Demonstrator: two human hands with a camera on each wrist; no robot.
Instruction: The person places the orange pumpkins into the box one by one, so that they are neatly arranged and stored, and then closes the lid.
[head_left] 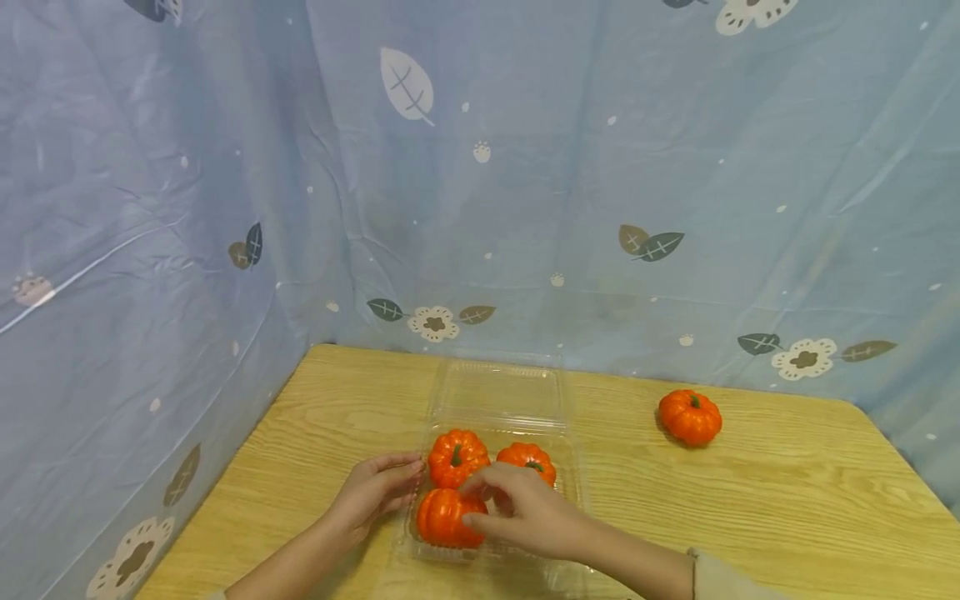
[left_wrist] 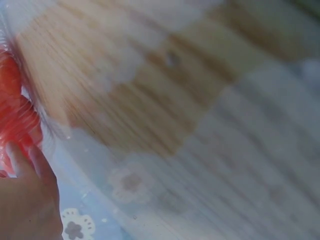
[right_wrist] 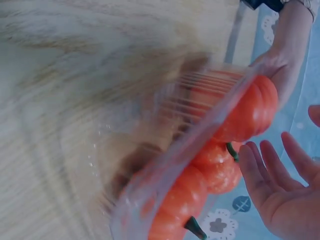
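Note:
Three orange toy pumpkins sit in a clear plastic clamshell box on the table. One pumpkin (head_left: 456,458) is at the back left with its green stem up, another (head_left: 527,461) at the back right, partly covered by a hand. The front pumpkin (head_left: 444,518) lies tipped on its side. My left hand (head_left: 375,493) has its fingertips at the left wall of the box (head_left: 576,479). My right hand (head_left: 534,512) reaches over the box, its fingertips right at the front pumpkin. In the right wrist view the right hand's fingers (right_wrist: 270,165) are spread and loosely bent.
The box's hinged lid (head_left: 501,393) is folded back, away from me. A fourth pumpkin (head_left: 691,417) stands on the wooden table (head_left: 750,500) at the far right. A blue patterned cloth (head_left: 525,208) hangs behind the table and along its left side.

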